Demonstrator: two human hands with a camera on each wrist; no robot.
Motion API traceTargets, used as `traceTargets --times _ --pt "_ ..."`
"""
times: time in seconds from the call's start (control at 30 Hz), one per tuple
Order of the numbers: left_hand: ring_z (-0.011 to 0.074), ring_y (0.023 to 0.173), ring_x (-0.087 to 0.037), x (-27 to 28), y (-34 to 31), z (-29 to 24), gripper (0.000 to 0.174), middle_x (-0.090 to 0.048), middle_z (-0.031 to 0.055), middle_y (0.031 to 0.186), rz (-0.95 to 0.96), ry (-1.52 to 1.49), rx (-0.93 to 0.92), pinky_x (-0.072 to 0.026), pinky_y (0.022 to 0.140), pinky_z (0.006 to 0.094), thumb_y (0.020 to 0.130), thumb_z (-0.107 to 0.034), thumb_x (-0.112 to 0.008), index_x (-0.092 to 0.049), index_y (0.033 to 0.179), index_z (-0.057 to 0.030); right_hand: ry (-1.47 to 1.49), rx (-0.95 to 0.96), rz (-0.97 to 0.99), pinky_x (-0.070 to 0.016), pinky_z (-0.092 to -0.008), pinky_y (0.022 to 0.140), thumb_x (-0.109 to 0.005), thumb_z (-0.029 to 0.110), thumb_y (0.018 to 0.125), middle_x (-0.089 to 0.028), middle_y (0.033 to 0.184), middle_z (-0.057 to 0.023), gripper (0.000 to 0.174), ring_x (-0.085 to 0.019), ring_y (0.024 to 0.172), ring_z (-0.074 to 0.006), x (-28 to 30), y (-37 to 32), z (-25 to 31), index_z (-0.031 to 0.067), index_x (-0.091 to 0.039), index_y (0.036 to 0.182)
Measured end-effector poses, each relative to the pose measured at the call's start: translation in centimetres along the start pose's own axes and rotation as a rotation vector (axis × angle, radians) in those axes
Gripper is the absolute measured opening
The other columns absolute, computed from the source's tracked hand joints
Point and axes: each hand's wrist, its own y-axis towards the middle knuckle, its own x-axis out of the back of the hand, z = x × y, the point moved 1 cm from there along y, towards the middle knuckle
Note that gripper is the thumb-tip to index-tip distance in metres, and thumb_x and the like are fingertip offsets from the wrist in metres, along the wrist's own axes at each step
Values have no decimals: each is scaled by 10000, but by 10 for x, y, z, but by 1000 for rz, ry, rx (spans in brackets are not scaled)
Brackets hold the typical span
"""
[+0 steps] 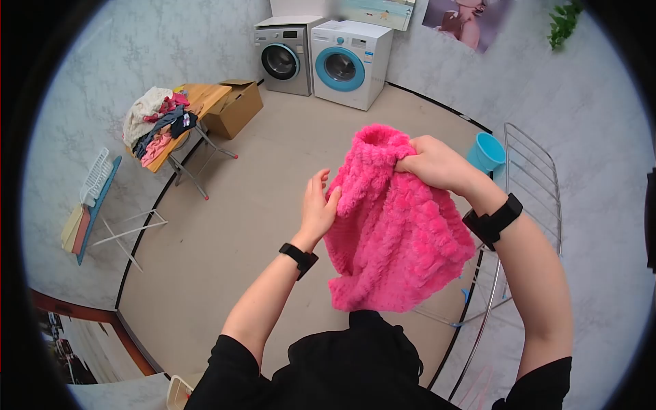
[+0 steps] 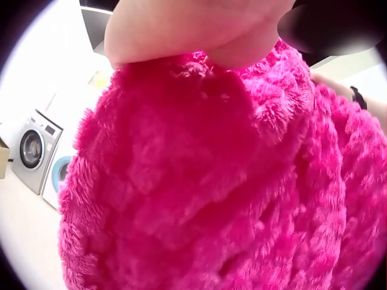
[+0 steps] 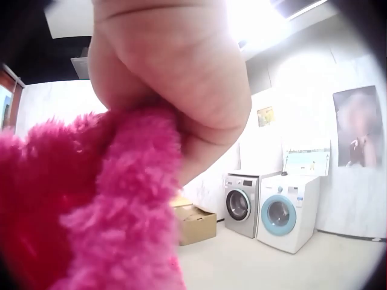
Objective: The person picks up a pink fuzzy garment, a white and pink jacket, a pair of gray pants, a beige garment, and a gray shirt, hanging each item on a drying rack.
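A bright pink fluffy garment (image 1: 403, 239) hangs in front of the person's body, with a rounded opening at its top. My right hand (image 1: 437, 164) grips its upper edge, fingers curled into the plush; the right wrist view shows the bunched fabric (image 3: 142, 181) coming out below that hand (image 3: 169, 66). At the garment's left side is my left hand (image 1: 319, 210), its fingers fairly straight and pointing up, its thumb against the fabric. In the left wrist view the pink plush (image 2: 199, 163) fills most of the picture, beneath the left hand (image 2: 193, 30).
A folding table (image 1: 208, 96) at the left bears a pile of clothes (image 1: 160, 123), with a cardboard box (image 1: 236, 113) behind it. Two washing machines (image 1: 342, 65) stand at the back wall. A metal drying rack (image 1: 560, 198) and a blue bucket (image 1: 486, 152) are at the right.
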Motion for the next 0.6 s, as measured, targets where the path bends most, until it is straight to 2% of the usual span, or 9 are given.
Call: traceTargets --times 0.1,0.17,0.23,0.3,0.33,0.4,0.5,0.57,0.6 --pt "302 1271 -423 -35 8 45 498 -417 198 1372 -56 -190 251 -363 1048 415 939 -234 -552 -383 1356 -22 325 -21 -44 -493 -293 754 -555 100 851 -664 875 -58 212 -607 778 -123 40 38 -14 -22 -638 1004" --pt "302 1300 -394 -55 -8 83 515 -383 182 1421 -164 -366 605 -356 1054 399 976 -314 -477 -347 1387 -34 496 25 -34 -498 -284 741 -554 105 862 -664 880 -62 213 -614 781 -118 70 60 -17 -20 -630 1017" --pt "311 1361 -303 -68 -32 113 783 -295 214 1461 45 -776 1045 -263 1108 444 915 -569 -472 -210 1468 -81 666 78 -35 -504 -274 728 -553 109 873 -664 886 -66 214 -621 784 -113 105 80 -19 -19 -622 1030" --pt "373 1452 -51 -103 -57 165 1015 -45 260 1551 -310 -900 1617 -130 1140 547 819 -727 -472 -47 1518 -127 784 142 -26 -511 -263 708 -551 115 892 -662 910 -65 207 -629 782 -115 134 93 -16 -16 -606 1043" --pt "373 1452 -51 -114 -55 164 1015 -45 260 1551 -318 -911 1615 -130 1140 547 819 -727 -472 -47 1518 -127 796 188 -81 -512 -256 680 -545 105 892 -658 864 -56 175 -631 748 -117 146 96 -11 -10 -616 1002" --pt "405 1433 143 -144 -35 164 1129 170 269 1534 -123 -1133 1630 -32 1115 632 759 -796 -475 87 1518 -177 749 269 -195 -514 -254 658 -547 103 893 -656 842 -50 158 -633 717 -119 175 97 3 -4 -630 976" --pt "422 1435 111 -205 17 183 1190 178 267 1533 -204 -1267 1696 -48 1098 663 723 -834 -480 161 1502 -204 731 350 -435 -519 -249 701 -551 138 904 -664 923 -62 222 -642 777 -118 238 105 -12 -3 -624 1058" --pt "418 1438 94 -245 53 205 1295 173 240 1543 -127 -1390 1659 -65 1076 701 622 -920 -457 205 1486 -217 592 431 -364 -508 -284 820 -509 167 935 -646 1064 -102 291 -634 924 -161 290 91 -18 8 -586 1166" --pt "419 1439 84 -258 78 203 1294 165 244 1544 -166 -1471 1633 -84 1073 706 625 -919 -453 206 1485 -213 293 576 -712 -426 -331 996 -420 310 1008 -535 1278 -114 468 -544 1136 -198 262 77 -12 41 -416 1391"
